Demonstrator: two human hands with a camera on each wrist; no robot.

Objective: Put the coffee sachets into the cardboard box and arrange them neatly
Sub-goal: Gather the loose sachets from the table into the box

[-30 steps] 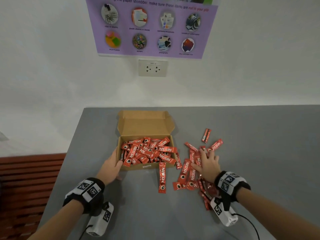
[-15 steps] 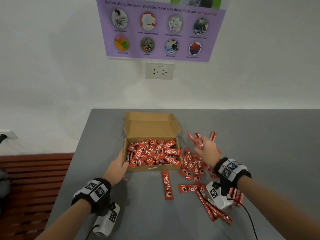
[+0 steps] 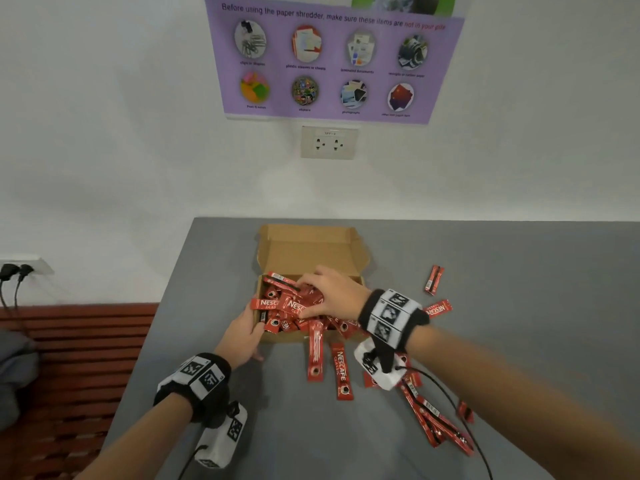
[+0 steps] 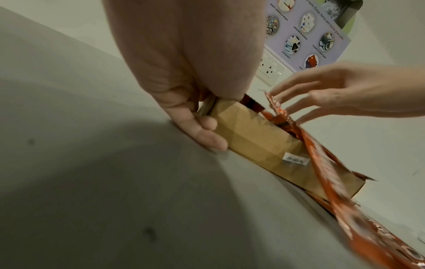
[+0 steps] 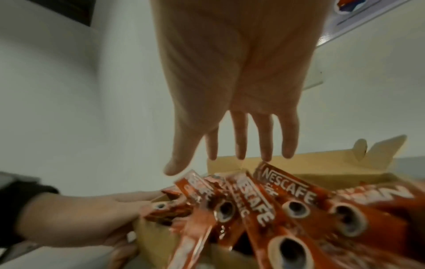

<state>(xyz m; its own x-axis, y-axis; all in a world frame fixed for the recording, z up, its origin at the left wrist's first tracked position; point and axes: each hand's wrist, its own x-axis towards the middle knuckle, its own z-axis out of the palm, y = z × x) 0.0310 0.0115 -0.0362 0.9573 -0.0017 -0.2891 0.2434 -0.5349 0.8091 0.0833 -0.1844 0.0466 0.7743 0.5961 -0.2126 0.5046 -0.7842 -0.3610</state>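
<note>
An open cardboard box [image 3: 311,251] sits on the grey table [image 3: 519,271] with its lid folded back. Red Nescafe sachets [image 3: 277,304] lie heaped in it, and some hang over its front wall. My left hand [image 3: 244,332] grips the box's front left corner, thumb on the front wall [image 4: 257,142]. My right hand [image 3: 327,294] hovers over the heap, fingers straight and spread, holding nothing [image 5: 230,160]. In the right wrist view the sachets [image 5: 287,193] lie just under its fingertips. Loose sachets [image 3: 343,372] lie in front of the box.
More sachets lie scattered to the right [image 3: 433,279] and near right [image 3: 436,424], under my right forearm. The table's left edge runs past my left wrist, with a wooden bench [image 3: 69,358] beyond it. A wall socket [image 3: 329,142] and a poster [image 3: 332,60] are behind.
My right hand has moved left from the loose pile to above the box, and the sachets it carried now lie on the heap. My left hand has stayed on the box corner.
</note>
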